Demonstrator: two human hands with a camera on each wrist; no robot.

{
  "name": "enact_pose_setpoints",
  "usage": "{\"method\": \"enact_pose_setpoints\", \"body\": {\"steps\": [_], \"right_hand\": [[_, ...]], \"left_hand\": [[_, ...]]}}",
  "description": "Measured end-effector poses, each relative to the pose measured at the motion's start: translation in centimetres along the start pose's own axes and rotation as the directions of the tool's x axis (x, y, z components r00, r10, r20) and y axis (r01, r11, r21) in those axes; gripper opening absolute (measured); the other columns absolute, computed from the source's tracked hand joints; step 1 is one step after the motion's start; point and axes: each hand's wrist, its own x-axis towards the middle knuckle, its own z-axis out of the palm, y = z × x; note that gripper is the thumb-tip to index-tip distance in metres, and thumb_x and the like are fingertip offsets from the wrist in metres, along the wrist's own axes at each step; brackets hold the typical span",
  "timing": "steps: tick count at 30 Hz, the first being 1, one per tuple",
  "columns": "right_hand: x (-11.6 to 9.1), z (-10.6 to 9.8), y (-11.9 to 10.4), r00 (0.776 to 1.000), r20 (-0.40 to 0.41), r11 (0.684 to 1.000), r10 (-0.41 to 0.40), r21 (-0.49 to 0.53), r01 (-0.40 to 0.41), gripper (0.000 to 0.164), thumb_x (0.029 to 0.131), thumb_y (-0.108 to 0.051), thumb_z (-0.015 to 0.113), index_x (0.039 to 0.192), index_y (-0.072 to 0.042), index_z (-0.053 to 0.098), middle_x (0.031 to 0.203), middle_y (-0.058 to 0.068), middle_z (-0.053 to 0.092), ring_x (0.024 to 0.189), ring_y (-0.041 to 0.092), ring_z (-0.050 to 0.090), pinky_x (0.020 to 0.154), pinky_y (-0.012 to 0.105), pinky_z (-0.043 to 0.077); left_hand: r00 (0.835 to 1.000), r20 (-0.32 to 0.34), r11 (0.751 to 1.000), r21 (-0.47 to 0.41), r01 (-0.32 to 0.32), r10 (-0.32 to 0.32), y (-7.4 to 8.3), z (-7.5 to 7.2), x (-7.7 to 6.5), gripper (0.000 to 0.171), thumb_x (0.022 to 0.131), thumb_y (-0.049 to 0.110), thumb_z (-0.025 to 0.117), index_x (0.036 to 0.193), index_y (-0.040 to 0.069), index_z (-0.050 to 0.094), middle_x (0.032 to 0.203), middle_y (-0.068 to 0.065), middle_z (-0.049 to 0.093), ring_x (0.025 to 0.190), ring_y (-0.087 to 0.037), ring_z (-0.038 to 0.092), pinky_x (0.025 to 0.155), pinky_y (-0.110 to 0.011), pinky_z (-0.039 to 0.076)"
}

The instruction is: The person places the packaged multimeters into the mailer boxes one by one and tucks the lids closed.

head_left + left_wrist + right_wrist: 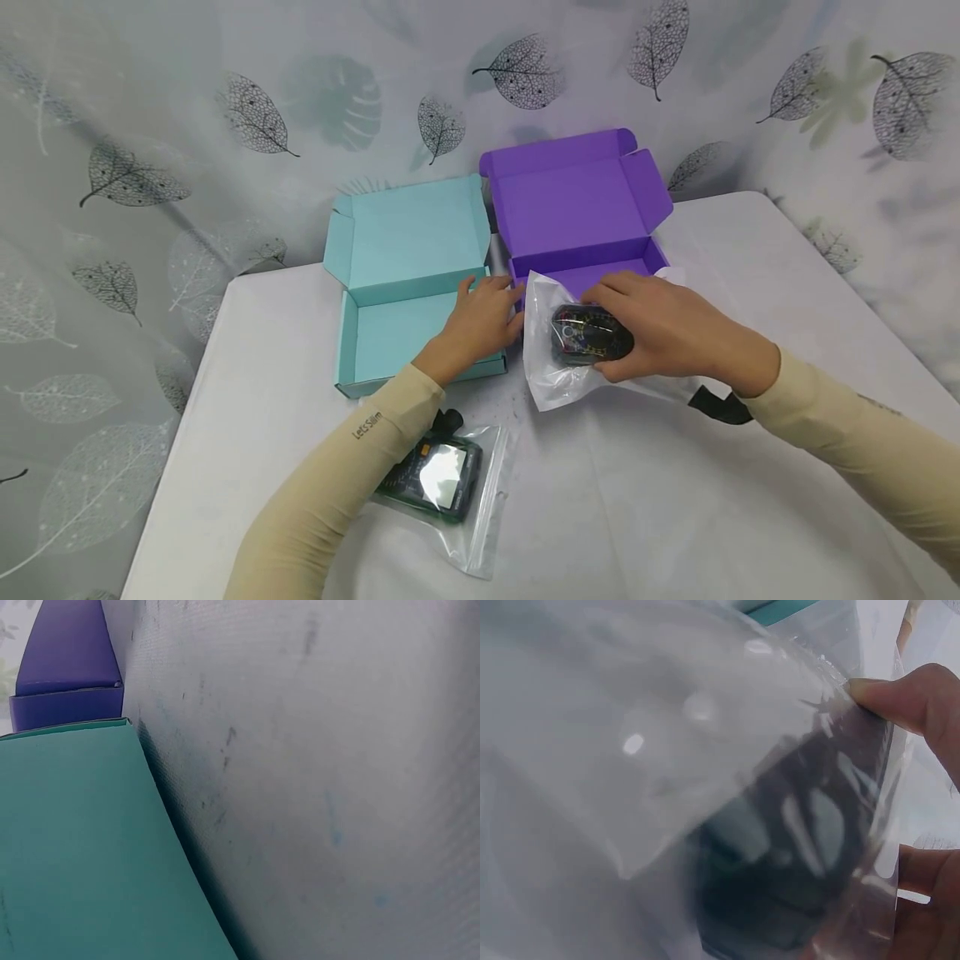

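Observation:
My right hand [660, 325] grips a clear plastic bag [551, 387] with a black device [588, 335] inside, in front of the open purple box [573, 200]. In the right wrist view, the thumb [915, 697] presses the bag's edge and the dark device [772, 855] shows blurred through the plastic. My left hand [480, 321] reaches over the right wall of the open teal box [397, 333], its fingers loosely bent by the purple box's left side. Whether they touch either box is unclear. The left wrist view shows the teal box's outer wall [82, 840] and the purple box [67, 652].
Another clear zip bag [480, 517] lies on the white tabletop [622, 508], partly under my left forearm. It holds a dark device [442, 475] with a bright screen. Both lids lean back against a leaf-patterned curtain [412, 83].

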Motion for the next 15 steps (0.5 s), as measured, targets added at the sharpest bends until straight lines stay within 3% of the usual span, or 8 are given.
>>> {"method": "enact_pose_setpoints", "body": {"steps": [15], "right_hand": [[1.8,-1.3,0.7,0.996,0.065,0.998,0.06,-0.011,-0.06,0.068,0.07,-0.033,0.09,0.128,-0.005,0.066,0.11,0.008,0.061,0.091,0.025,0.06,0.075,0.044,0.055]], "left_hand": [[1.0,0.006,0.999,0.032,-0.003,0.003,0.2,-0.3,-0.1,0.042,0.106,0.024,0.058,0.147,0.013,0.061,0.144,-0.009,0.06,0.137,-0.027,0.049,0.113,-0.064,0.029]]}}
